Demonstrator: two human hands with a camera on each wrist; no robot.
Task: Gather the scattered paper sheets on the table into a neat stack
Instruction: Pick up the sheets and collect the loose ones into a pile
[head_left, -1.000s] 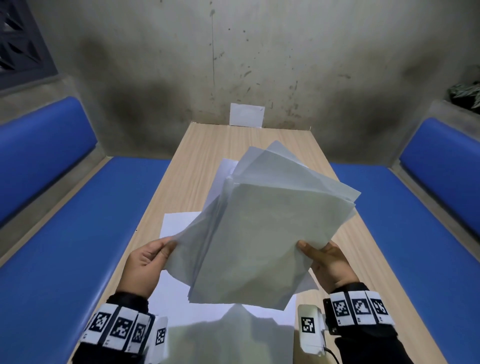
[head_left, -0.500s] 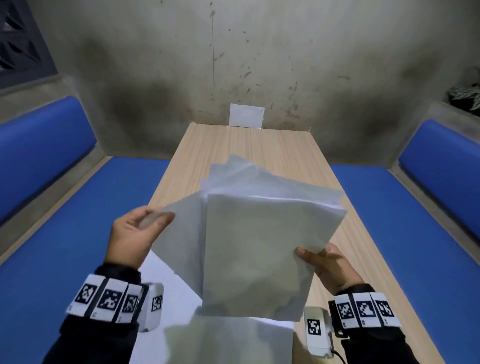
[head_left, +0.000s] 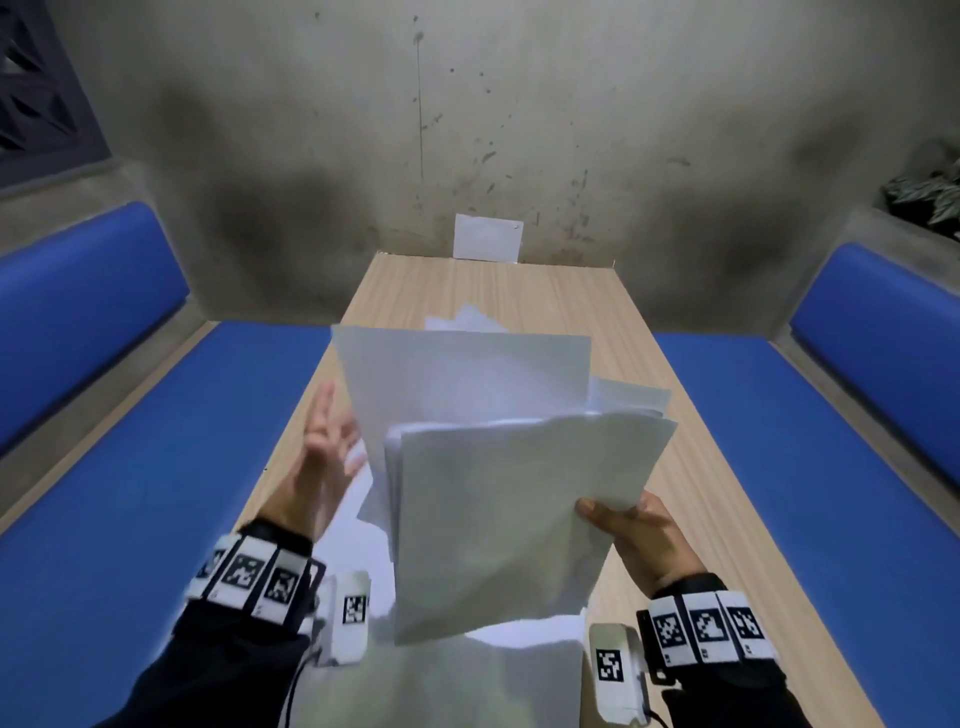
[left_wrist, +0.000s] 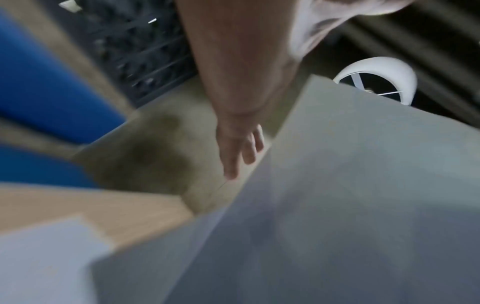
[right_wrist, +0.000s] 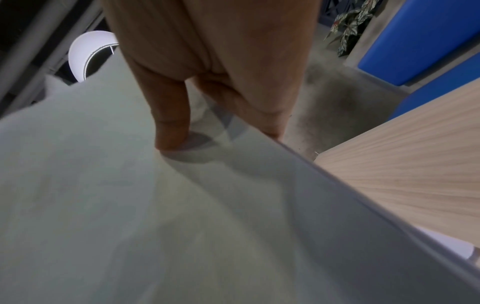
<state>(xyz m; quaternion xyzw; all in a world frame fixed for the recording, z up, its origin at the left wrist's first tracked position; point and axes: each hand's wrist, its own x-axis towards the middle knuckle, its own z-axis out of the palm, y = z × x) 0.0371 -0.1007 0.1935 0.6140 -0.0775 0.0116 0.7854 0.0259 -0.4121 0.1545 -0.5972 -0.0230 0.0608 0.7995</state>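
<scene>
Right hand (head_left: 636, 535) grips the sheets (head_left: 514, 509) at their right edge, thumb on the near face, fingers (right_wrist: 262, 115) curled behind; the bunch is held up off the tabletop (head_left: 498, 291), roughly upright and tilted, edges uneven, with one taller sheet sticking up at the back left and a few corners fanned out top right. Left hand (head_left: 324, 467) is beside the bunch's left edge, fingers straight and spread, holding nothing; whether the fingertips touch the paper cannot be told, motion blur there. The left wrist view shows the same: straight fingers (left_wrist: 233, 152) next to the paper edge, blurred. More paper (head_left: 353, 525) lies flat on the tabletop below and near the person, partly hidden by the held bunch. A small white card (head_left: 487, 237) stands against the wall (head_left: 519, 130) at the far end of the tabletop. Blue benches (head_left: 130, 441) run along both sides. A plant (head_left: 930, 197) sits on a ledge at the upper right. Marker bands on both wrists.
</scene>
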